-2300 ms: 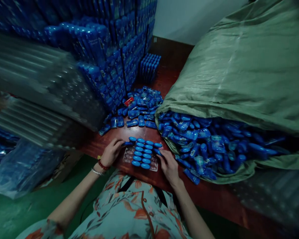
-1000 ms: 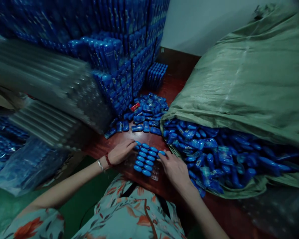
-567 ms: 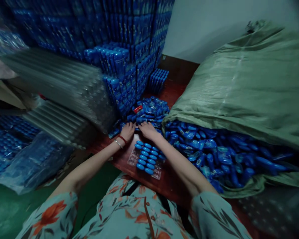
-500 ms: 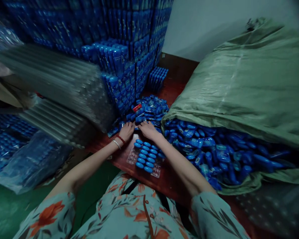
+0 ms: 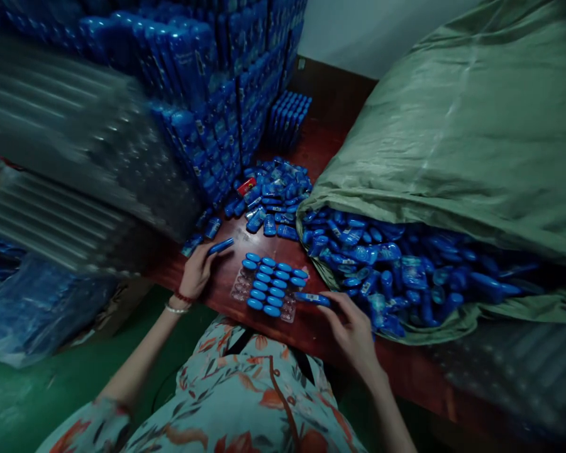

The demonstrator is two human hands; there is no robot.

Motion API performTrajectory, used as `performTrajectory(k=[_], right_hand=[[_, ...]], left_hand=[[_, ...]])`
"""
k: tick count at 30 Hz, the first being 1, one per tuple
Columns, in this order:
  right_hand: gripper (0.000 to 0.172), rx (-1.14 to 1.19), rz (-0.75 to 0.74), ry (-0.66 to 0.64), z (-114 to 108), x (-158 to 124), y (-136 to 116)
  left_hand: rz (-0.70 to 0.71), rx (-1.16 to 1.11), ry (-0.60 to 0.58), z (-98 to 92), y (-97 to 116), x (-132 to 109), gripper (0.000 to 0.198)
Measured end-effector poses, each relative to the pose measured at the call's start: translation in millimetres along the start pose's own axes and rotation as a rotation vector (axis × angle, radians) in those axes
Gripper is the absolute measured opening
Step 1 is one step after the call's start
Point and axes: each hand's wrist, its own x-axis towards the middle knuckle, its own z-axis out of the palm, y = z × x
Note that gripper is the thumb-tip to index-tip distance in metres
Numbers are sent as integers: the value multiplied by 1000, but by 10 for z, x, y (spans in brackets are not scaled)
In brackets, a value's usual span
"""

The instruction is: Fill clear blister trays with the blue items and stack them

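Note:
A clear plastic tray (image 5: 287, 311) lies on the dark red table, with several blue oval-topped bottles (image 5: 263, 277) standing in rows in its middle and back. My left hand (image 5: 198, 269), left of the tray, grips a small blue bottle (image 5: 221, 245) between thumb and fingers. At the tray's right side my right hand (image 5: 351, 321) pinches another blue bottle (image 5: 312, 299), which lies level and has a pale label. Beyond the tray is a loose pile of blue bottles (image 5: 278, 189) with one red packet (image 5: 246, 186) among them.
A large green sack (image 5: 429, 145) spills blue bottles (image 5: 382, 264) on the right. Stacked clear trays (image 5: 89, 126) stand at the left, in front of tall stacks of blue bottles (image 5: 202, 138). A small block of bottles (image 5: 290, 113) sits at the back of the table (image 5: 325, 340).
Both hands have drawn back from the pile, the left to the tray's left and the right to its right, each now with a blue bottle. The view has shifted.

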Motion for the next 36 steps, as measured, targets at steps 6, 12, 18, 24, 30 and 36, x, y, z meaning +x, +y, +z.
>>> performTrajectory(k=[6,12,18,24,30,36], right_hand=[[24,-111,-182,-17,417,37,124],[31,-466,-411,-243,341,228,55],[28,-646,-451,-343,321,370,-65],[31,-801,-477,-264,370,344,-39],[32,-838,-547,-141,375,272,4],[30,-786,-576,-58,409,260,32]], left_hand=[[-86,-66,102,-156,355,-542,14],[174,36,-25,24,518,-593,24],[447,246,-243,68,513,-363,34],[619,408,-609,-47,673,-11,23],[628,433,-643,28,673,129,22],[570,271,-395,113,506,0,30]])
